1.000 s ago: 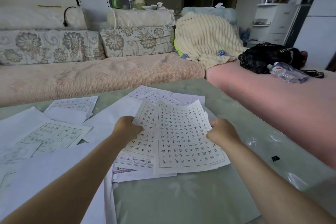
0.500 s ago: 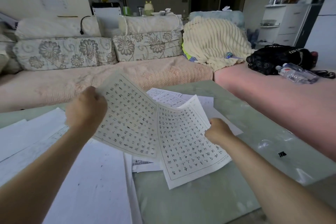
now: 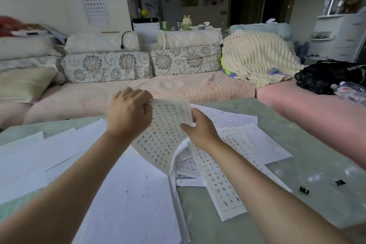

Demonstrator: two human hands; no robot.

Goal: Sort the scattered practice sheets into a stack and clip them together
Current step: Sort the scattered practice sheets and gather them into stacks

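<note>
A practice sheet (image 3: 164, 136) printed with rows of characters is held up in the air above the green glass table (image 3: 309, 156). My left hand (image 3: 128, 113) grips its top left corner. My right hand (image 3: 200, 128) pinches its right edge. Under it another printed sheet (image 3: 219, 180) lies flat on the table, with several more printed sheets (image 3: 233, 119) fanned out behind. Blank-side sheets (image 3: 65, 156) cover the left half of the table. Two black binder clips lie at the right, one clip (image 3: 304, 190) nearer me and the other clip (image 3: 340, 182) farther right.
A pink sofa (image 3: 150, 89) with floral cushions runs behind and to the right of the table. A cream blanket (image 3: 255, 59), a black bag (image 3: 324, 75) and a water bottle (image 3: 350, 93) lie on it. A white cabinet (image 3: 342, 35) stands at the far right.
My left hand has lifted its sheet higher and brought it toward the middle. My right hand has let go of the sheet lying on the table and taken the raised sheet's right edge.
</note>
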